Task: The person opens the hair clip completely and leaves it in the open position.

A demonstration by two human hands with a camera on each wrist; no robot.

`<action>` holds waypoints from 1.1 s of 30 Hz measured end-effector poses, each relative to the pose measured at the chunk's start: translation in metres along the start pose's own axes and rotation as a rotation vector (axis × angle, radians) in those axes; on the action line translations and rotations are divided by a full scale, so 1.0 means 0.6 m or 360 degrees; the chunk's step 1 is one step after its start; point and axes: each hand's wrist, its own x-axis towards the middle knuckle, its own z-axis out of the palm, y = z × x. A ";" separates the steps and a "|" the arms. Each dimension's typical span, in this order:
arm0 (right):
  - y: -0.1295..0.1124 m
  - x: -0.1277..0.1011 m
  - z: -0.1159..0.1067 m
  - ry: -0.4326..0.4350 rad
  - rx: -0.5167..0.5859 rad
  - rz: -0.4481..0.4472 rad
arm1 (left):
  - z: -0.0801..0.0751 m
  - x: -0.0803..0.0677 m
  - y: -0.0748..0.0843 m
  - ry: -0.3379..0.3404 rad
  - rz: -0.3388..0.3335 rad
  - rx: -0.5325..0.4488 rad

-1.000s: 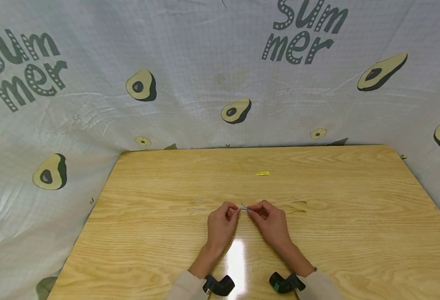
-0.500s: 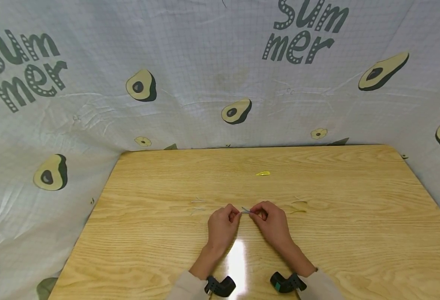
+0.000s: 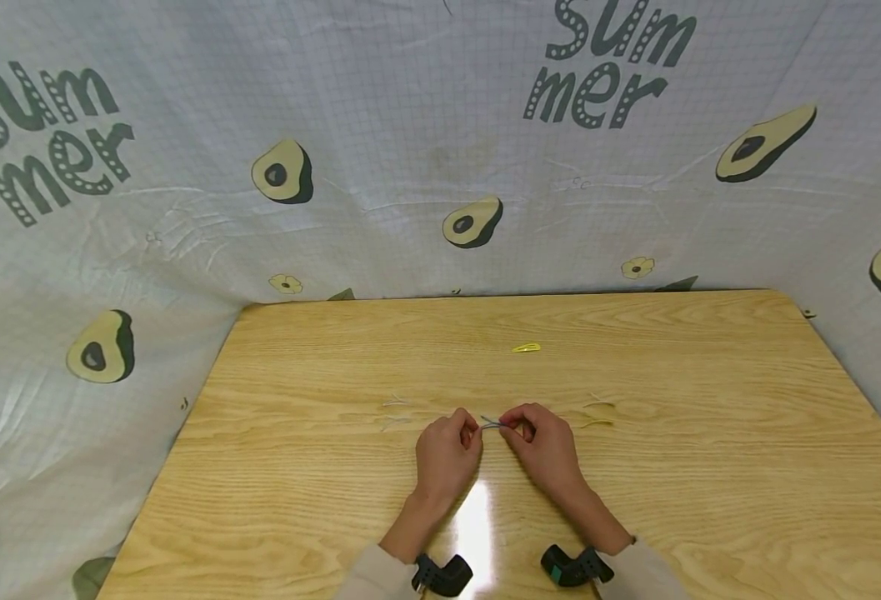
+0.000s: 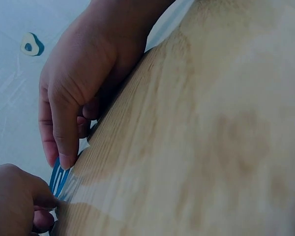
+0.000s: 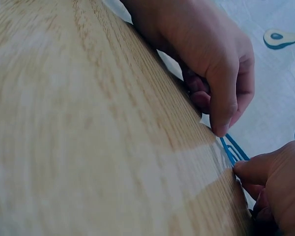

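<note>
A small blue snap hair clip (image 4: 59, 178) spans the short gap between my two hands, its slim prongs spread apart. In the head view the left hand (image 3: 446, 454) pinches one end of it between thumb and index finger. The other end sits in the fingertips of my right hand (image 3: 548, 448), thumb against index finger. Both hands are just above the wooden table (image 3: 320, 500). The right wrist view shows the blue clip (image 5: 233, 150) from the other side, with its ends hidden under the fingertips.
A yellow snap hair clip (image 3: 527, 347) lies beyond the hands. Left of them are thin pale forked pieces (image 3: 395, 402); to the right lie thin yellowish pieces (image 3: 598, 422). A printed cloth (image 3: 380, 150) hangs behind the table's far edge.
Both hands have come slightly nearer the person with the blue hair clip between them, mostly in the first half second. The pieces on the table have stayed put.
</note>
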 end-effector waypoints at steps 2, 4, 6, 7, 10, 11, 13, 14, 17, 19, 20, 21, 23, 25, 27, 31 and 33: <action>0.002 0.000 0.001 0.0003 -0.0003 -0.0007 | 0.001 -0.001 -0.002 -0.0010 0.0000 0.0023; 0.003 -0.001 0.002 0.0004 -0.0004 -0.0012 | 0.002 -0.001 -0.003 -0.0019 -0.0001 0.0034; 0.004 0.000 0.002 0.0004 -0.0005 -0.0013 | 0.002 -0.001 -0.003 -0.0029 -0.0010 0.0039; 0.004 -0.001 0.002 0.0003 -0.0004 -0.0014 | 0.002 -0.001 -0.003 -0.0034 -0.0016 0.0039; 0.004 0.000 0.002 0.0002 -0.0005 -0.0013 | 0.001 -0.001 -0.002 -0.0055 -0.0035 0.0032; 0.003 0.000 0.001 0.0002 -0.0008 -0.0012 | 0.001 -0.001 -0.001 -0.0063 -0.0044 0.0029; 0.004 0.000 0.001 0.0002 -0.0017 -0.0013 | 0.000 -0.001 0.000 -0.0078 -0.0057 0.0026; 0.004 0.000 0.001 0.0002 -0.0024 -0.0013 | 0.000 -0.001 0.000 -0.0084 -0.0062 0.0026; 0.004 -0.001 0.001 0.0000 -0.0038 -0.0015 | 0.000 -0.001 0.001 -0.0092 -0.0071 0.0025; 0.005 -0.001 0.002 -0.0004 -0.0047 -0.0016 | 0.000 -0.001 0.001 -0.0097 -0.0076 0.0025; 0.005 -0.002 0.002 -0.0006 -0.0047 -0.0016 | 0.000 -0.001 0.001 -0.0098 -0.0077 0.0026; 0.005 -0.002 0.002 -0.0009 -0.0046 -0.0014 | 0.000 -0.001 0.001 -0.0102 -0.0082 0.0025; 0.006 -0.002 0.002 -0.0013 -0.0048 -0.0011 | -0.001 -0.001 0.002 -0.0111 -0.0093 0.0023; 0.006 -0.002 0.002 -0.0017 -0.0051 -0.0009 | -0.002 -0.002 0.002 -0.0122 -0.0104 0.0017; 0.006 -0.003 0.002 -0.0020 -0.0051 -0.0009 | -0.003 -0.002 0.003 -0.0128 -0.0110 0.0013; 0.005 -0.003 0.002 -0.0030 -0.0045 -0.0005 | -0.003 -0.002 0.002 -0.0128 -0.0103 0.0002; 0.005 -0.002 0.001 -0.0044 -0.0033 -0.0001 | -0.004 -0.002 0.002 -0.0130 -0.0103 -0.0005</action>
